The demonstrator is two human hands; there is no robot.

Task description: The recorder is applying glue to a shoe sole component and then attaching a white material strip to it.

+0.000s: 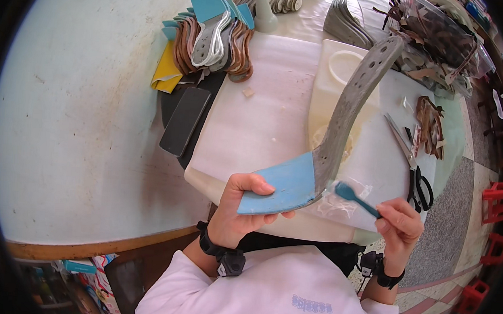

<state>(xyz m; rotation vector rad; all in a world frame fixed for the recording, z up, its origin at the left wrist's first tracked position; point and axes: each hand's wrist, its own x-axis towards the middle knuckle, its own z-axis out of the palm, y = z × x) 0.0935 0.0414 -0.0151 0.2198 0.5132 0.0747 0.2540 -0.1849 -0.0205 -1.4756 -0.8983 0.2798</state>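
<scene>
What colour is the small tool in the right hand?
The small tool is dark teal; the head view shows it best.

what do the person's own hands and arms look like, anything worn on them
Both the left hand and right hand are ungloved. The left wrist has a black strap with a boxy black device; the right has a matching black band and small dark unit, each device bearing a pale marking. The pale, whitish sleeves are short, leaving the forearms bare.
</scene>
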